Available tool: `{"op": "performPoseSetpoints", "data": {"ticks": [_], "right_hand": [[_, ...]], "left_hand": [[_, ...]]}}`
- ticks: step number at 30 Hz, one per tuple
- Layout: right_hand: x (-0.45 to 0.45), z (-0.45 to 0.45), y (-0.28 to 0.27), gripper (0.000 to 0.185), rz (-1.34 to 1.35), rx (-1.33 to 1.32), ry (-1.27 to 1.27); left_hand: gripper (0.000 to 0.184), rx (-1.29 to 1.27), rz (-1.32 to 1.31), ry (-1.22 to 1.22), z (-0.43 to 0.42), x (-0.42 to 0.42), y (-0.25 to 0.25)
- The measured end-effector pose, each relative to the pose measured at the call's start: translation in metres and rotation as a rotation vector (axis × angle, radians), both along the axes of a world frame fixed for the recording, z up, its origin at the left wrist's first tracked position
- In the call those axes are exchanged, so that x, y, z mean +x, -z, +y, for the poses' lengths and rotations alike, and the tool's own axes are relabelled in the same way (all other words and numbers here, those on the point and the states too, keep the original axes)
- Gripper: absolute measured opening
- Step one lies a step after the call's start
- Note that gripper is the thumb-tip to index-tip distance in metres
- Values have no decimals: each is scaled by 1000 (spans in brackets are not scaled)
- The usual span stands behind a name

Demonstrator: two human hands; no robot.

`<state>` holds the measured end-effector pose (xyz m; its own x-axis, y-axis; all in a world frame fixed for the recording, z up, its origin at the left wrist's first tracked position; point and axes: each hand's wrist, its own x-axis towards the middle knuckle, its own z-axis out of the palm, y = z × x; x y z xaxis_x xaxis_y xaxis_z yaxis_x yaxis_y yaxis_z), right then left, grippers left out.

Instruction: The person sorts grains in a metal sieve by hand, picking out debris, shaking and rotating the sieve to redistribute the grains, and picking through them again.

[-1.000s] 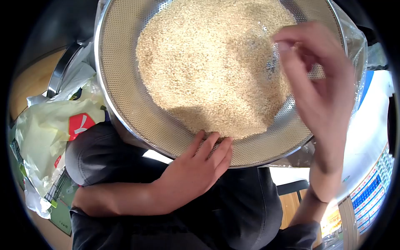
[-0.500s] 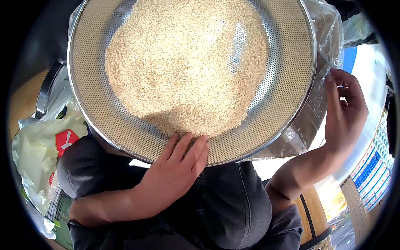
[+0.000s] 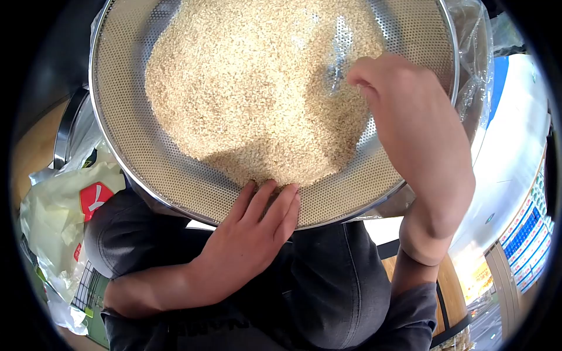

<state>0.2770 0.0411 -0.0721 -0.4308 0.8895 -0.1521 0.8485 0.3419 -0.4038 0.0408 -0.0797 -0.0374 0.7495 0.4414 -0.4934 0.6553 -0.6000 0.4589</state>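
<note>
The basket [image 3: 404,158] of grain [image 3: 252,88] — top cut off by the frame — spans upper centre; the left hand [image 3: 252,225], open, touches its near edge. The right hand [image 3: 410,111] curls at upper right, fingertips hidden — grip unclear.

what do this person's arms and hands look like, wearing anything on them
The left hand and right hand are ungloved, with no watch or bracelet visible. No ring shows on the left; the right fingers are partly hidden. Dark grey short sleeves leave both forearms bare.
</note>
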Motion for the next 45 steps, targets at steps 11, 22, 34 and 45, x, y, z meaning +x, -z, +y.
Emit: {"op": "performPoseSetpoints", "data": {"ticks": [11, 22, 34, 45], "right_hand": [[-13, -32, 28, 21, 413, -254, -266], [-12, 12, 2, 21, 510, -21, 85], [14, -18, -5, 9, 314, 403, 232], [-2, -24, -19, 31, -26, 558, 77]], "left_hand": [[52, 19, 8, 33, 1, 1, 1], [52, 40, 4, 48, 0, 0, 0], [45, -27, -322, -136, 15, -54, -7], [33, 309, -263, -365, 75, -93, 20]]}}
